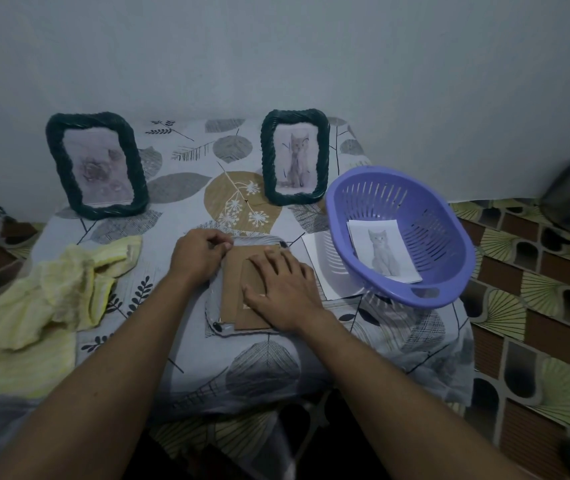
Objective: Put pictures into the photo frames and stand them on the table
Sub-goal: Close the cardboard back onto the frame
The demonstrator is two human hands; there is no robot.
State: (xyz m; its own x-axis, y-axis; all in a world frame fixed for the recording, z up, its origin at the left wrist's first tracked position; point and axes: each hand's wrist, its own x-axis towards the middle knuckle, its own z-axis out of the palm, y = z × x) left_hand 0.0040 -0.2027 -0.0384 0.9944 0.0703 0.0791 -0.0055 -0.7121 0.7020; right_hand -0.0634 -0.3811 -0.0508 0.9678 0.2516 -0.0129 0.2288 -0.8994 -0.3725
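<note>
A photo frame lies face down in the middle of the table, its brown cardboard back upward. My left hand has curled fingers at the frame's top left corner, pinching at its edge. My right hand presses flat on the cardboard back. Two dark green woven frames stand at the back: one with a flower picture at the left, one with a cat picture at the right. A loose cat picture lies in the purple basket.
A yellow cloth lies crumpled at the table's left. A white sheet lies partly under the basket. The leaf-patterned tablecloth hangs over the near edge. A wall stands behind the table. Patterned floor tiles lie to the right.
</note>
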